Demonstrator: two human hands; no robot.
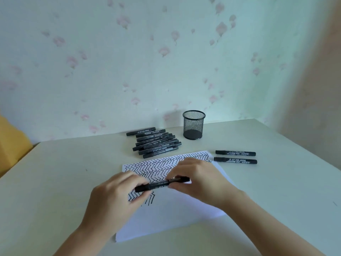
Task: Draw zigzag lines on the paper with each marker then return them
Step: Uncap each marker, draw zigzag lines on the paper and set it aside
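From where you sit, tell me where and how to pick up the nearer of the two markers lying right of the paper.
Pinch the nearer marker at mid-barrel, coming straight down from above with fingers on its near and far sides. It lies flat on the table, running left to right, with a gap to the farther marker behind it that probably leaves room for a fingertip. Its left end lies close to the paper.

hidden: your left hand (118,193) and right hand (195,180) cover the marker (160,184) ends and part of the paper (166,218) zigzags | unreadable: marker label print | cut off: your forearms at bottom edge
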